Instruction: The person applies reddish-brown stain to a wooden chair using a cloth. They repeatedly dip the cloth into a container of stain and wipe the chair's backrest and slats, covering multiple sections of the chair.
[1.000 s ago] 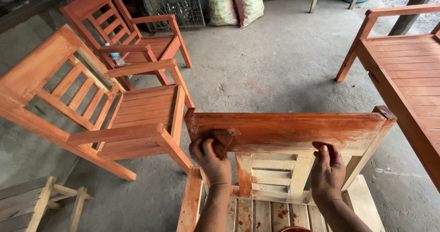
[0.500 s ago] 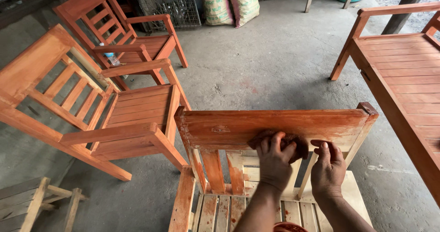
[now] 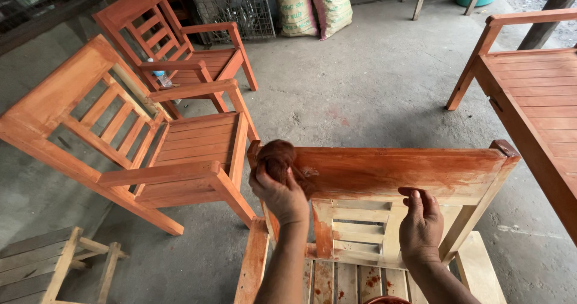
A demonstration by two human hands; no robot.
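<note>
The left hand (image 3: 281, 194) has its fingers curled tight around a stain-soaked rag (image 3: 275, 158), a dark reddish-brown wad bunched into a rounded lump; the rag is pressed against the left end of the top rail (image 3: 396, 170) of the chair (image 3: 360, 238) directly below the camera; the right hand (image 3: 421, 223) rests against the lower edge of that rail towards its right side, fingers bent and close together, tips touching the wood, holding nothing that shows. The top rail is a broad flat plank, wet and streaky with orange-red stain, darker in patches; the slats (image 3: 354, 232) beneath it are pale bare wood with only drips and smears of colour; the seat boards below carry scattered red spots. To the left stand two finished armchairs (image 3: 150, 142), slatted, evenly orange, smooth-looking; a plastic bottle (image 3: 161, 79) sits on the farther one. A stained bench (image 3: 529, 88) stands at the right; a small unpainted grey-wood stool (image 3: 54, 268) lies at lower left; the floor (image 3: 372, 82) is rough grey concrete; sacks (image 3: 312, 6) lean at the back.
</note>
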